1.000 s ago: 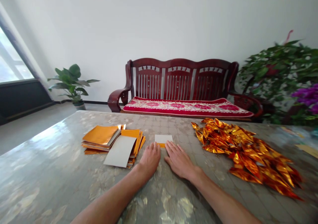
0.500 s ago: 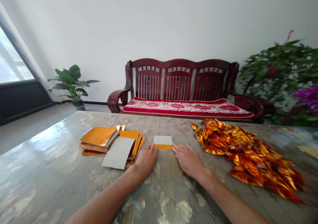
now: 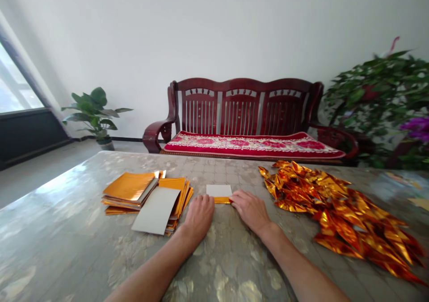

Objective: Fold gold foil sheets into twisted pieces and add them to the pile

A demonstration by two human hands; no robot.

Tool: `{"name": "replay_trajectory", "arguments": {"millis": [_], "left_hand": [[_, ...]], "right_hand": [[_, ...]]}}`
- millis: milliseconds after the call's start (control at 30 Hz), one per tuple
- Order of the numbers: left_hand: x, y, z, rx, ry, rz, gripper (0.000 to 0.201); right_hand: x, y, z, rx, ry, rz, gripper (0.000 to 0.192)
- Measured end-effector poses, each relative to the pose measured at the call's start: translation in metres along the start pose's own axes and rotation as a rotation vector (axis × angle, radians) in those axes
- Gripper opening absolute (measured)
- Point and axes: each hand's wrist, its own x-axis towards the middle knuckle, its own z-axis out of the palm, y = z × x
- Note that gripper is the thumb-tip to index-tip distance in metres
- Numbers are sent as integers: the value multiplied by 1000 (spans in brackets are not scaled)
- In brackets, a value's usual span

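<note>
A small sheet of foil paper (image 3: pixel 219 189) lies on the table between my hands, pale side up, with a gold strip folded over along its near edge. At the strip's left end, the curled fingers of my left hand (image 3: pixel 201 212) are closed on the fold. My right hand (image 3: pixel 250 209) pinches the strip's right end, thumb and fingertips together. To the left are stacks of gold foil paper (image 3: pixel 129 186), with one sheet lying grey side up (image 3: pixel 157 210) over the nearer stack. A heap of folded gold foil pieces (image 3: pixel 335 208) spreads out to the right.
The patterned table (image 3: pixel 83 230) reaches toward a dark red wooden bench (image 3: pixel 237 114) with a red floral cushion. Clear plastic (image 3: pixel 398 183) lies at the table's far right. Potted plants (image 3: pixel 97 110) stand beyond, on both sides.
My fingers have curled in more tightly at both ends of the gold strip. The right hand has shifted slightly inward over its end. The view has moved a little.
</note>
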Motion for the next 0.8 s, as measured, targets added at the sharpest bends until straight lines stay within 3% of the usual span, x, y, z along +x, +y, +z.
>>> {"name": "replay_trajectory", "arguments": {"millis": [200,400,567,800], "left_hand": [[4,-11,4,-93,99,-13,13],[5,-13,4,-185,112,-18,14],[5,-17,5,-401,212,-43,28],[9,-20,18,-842,333,-51,24]], "right_hand": [[5,2,10,-86,15,-22,20],[5,3,17,-66,89,27,24],[3,5,14,174,221,88,27],[1,10,13,464,407,89,12]]}}
